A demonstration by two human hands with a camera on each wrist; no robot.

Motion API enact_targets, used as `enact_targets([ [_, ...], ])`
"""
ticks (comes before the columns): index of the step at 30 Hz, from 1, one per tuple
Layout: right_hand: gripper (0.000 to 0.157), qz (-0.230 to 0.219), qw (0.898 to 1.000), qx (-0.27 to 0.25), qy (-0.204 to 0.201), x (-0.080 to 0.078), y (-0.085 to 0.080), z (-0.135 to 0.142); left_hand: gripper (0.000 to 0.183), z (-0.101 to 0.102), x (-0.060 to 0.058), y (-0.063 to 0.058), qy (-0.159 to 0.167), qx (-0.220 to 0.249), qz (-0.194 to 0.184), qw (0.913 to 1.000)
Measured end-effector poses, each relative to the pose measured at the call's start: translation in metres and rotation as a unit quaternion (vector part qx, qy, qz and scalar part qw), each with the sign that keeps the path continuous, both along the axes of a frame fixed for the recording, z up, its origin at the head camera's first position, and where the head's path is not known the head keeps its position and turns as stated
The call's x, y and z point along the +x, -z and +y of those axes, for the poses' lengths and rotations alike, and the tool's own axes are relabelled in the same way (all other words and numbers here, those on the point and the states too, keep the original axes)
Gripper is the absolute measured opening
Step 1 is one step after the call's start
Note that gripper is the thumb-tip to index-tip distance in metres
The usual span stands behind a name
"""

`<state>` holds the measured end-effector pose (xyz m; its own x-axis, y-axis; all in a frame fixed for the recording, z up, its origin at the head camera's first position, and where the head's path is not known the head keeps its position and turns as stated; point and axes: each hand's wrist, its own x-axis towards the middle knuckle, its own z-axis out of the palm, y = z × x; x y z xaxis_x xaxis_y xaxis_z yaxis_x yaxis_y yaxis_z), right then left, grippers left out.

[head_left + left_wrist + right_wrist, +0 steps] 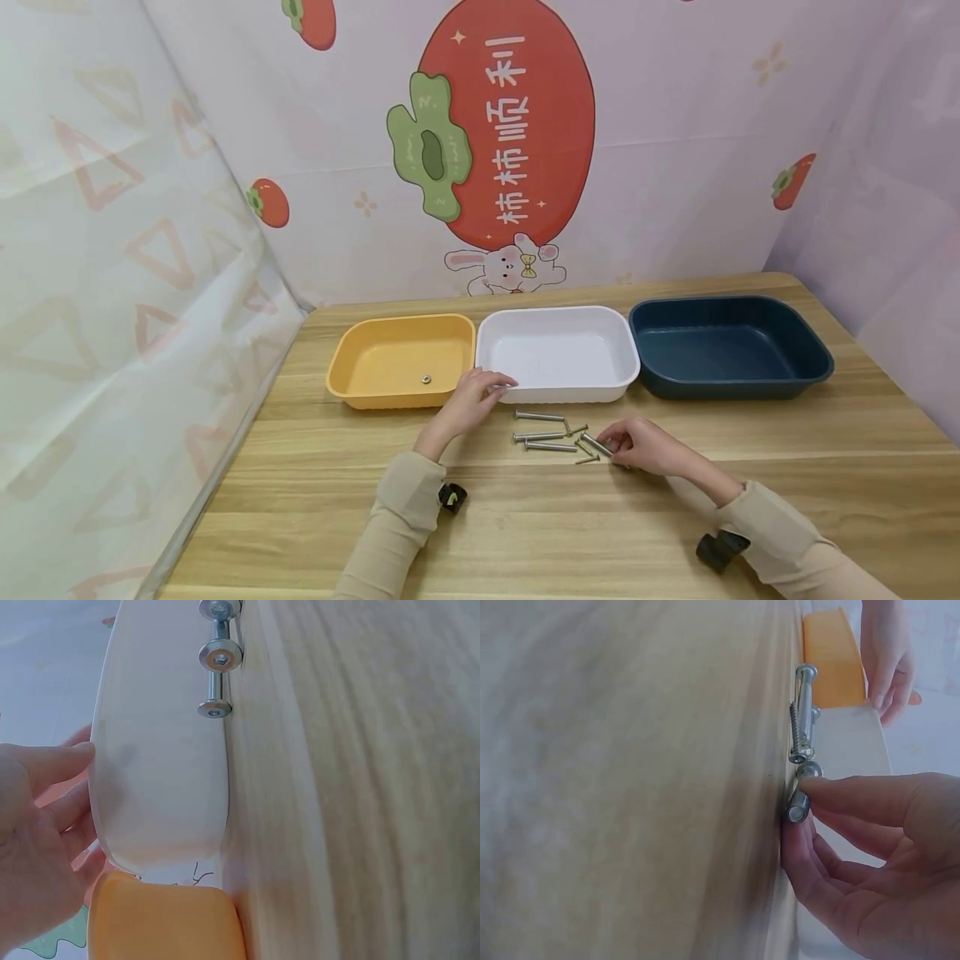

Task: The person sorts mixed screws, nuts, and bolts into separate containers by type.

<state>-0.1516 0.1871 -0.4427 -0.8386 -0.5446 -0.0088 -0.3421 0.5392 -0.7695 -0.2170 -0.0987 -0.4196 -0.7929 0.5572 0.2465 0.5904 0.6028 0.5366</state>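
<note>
My right hand point(643, 446) pinches a silver bolt point(597, 444) between thumb and fingers, low at the tabletop; in the right wrist view the end of this bolt point(798, 808) faces the camera. To its left lie several long silver bolts point(540, 437) and a few small brass-coloured screws point(587, 458). My left hand point(471, 400) rests at the near left corner of the white tray point(558, 394), its fingers relaxed over the rim. The left wrist view shows a fingertip touching the rim, with bolt heads point(220, 656) in front of the tray wall.
Left of the white tray stands a yellow tray point(390, 402) with one small nut point(426, 379) in it. A dark blue tray point(735, 389) is on the right. All three line the back of the wooden table point(525, 533), before a printed backdrop point(675, 208).
</note>
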Motion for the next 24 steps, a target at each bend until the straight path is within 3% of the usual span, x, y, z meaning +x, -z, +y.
enact_targets([
  [8, 0.023, -0.003, 1.0, -0.012, -0.01, 0.001, -0.003, 0.0, 0.016, 0.002, 0.001, 0.0, -0.003, -0.002, 0.001, 1.0],
  [15, 0.024, 0.056, 0.994, -0.081, -0.045, -0.005, 0.009, 0.009, 0.015, 0.002, 0.001, 0.001, -0.006, -0.001, 0.005, 1.0],
  [24, 0.025, 0.017, 0.998, -0.053, 0.003, -0.003, -0.012, 0.002, 0.015, 0.003, 0.0, 0.004, -0.014, 0.007, 0.009, 0.9998],
])
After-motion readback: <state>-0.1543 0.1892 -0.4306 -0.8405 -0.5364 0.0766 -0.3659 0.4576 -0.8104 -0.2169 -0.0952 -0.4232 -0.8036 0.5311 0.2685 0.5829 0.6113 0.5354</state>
